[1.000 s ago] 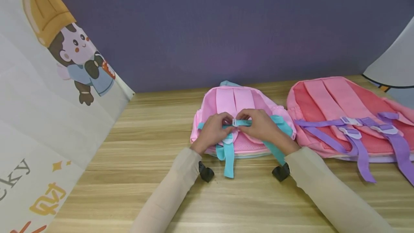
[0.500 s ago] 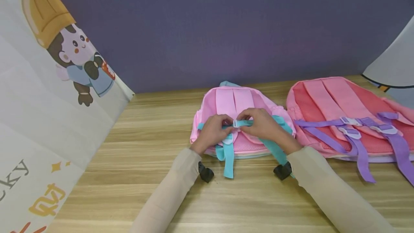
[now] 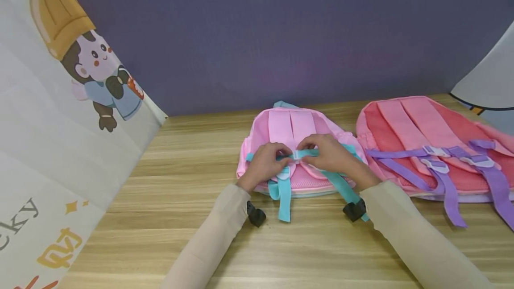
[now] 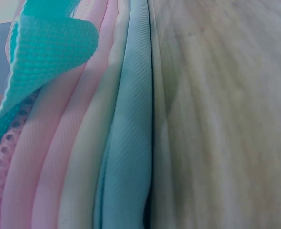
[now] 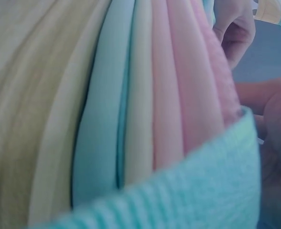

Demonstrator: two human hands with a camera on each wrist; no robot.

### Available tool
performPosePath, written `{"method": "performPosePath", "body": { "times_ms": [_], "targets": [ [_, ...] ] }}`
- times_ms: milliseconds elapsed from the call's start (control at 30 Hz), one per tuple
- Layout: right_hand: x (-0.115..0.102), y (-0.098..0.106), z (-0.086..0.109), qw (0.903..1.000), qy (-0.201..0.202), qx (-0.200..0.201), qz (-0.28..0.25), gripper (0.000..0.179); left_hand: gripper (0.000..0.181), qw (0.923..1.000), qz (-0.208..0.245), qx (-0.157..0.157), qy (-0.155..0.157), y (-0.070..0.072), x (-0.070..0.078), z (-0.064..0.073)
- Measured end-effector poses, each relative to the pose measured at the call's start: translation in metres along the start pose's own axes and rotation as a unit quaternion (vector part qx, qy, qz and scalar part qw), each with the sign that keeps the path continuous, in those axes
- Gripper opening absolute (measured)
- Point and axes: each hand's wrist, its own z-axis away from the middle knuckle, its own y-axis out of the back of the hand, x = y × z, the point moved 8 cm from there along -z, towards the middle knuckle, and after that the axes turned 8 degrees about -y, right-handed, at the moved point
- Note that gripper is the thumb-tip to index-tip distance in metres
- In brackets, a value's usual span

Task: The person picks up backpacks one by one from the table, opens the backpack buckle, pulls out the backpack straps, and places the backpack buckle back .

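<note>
A small pink backpack (image 3: pixel 281 124) lies with its shoulder straps up on the table. Across it runs a teal chest strap (image 3: pixel 308 153) with a pale plastic buckle (image 3: pixel 296 155). My left hand (image 3: pixel 265 164) pinches the strap at the buckle's left side; its fingertips partly hide what they hold. From the right, my right hand (image 3: pixel 329 157) pinches the teal strap between thumb and forefinger, close to the buckle. A loose teal strap end (image 3: pixel 284 200) hangs below the left hand. Another teal webbing strap (image 3: pixel 341 186) passes under the right wrist.
A larger pink backpack (image 3: pixel 397 146) with purple straps (image 3: pixel 449 191) lies against the small one's right side. The wooden table (image 3: pixel 168 182) extends left and in front. A dark partition (image 3: pixel 257 39) rises behind; a printed white sheet (image 3: pixel 96 146) borders the left.
The buckle and the right hand have shifted slightly to the right. The left hand has stayed nearly in place, still pinching. Both backpacks lie as before.
</note>
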Motion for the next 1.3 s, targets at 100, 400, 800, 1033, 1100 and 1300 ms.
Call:
{"method": "performPosePath", "body": {
  "times_ms": [100,400,800,1033,1100,1300],
  "targets": [
    [0.0003,0.0003,0.0002,1.0,0.005,-0.003,0.002,0.025,0.019,1.0,-0.001,0.0,-0.001,-0.0001,0.0003,0.0003],
    [-0.0004,0.0041,0.0011,0.9999,0.016,-0.001,0.002,0.024,0.019,1.0,-0.001,0.0,-0.006,-0.0004,0.0013,-0.0003],
    [-0.0028,0.0018,-0.0001,0.9979,0.055,0.019,-0.028,0.021,0.027,0.9992,-0.035,-0.01,-0.017,0.0008,0.0081,-0.0019],
    [-0.0052,-0.0026,0.0005,0.9976,0.058,0.027,-0.024,0.03,0.023,0.999,-0.044,0.0,-0.009,0.0002,0.0049,-0.0026],
    [-0.0065,-0.0026,-0.0002,0.9968,0.068,0.034,-0.023,0.031,0.022,0.9988,-0.047,0.005,-0.013,0.0004,0.0052,-0.0032],
    [-0.0048,-0.0028,-0.0015,0.9961,0.068,0.051,-0.023,0.029,0.021,0.9981,-0.056,0.006,-0.026,-0.0026,0.0059,-0.0048]
  ]
}}
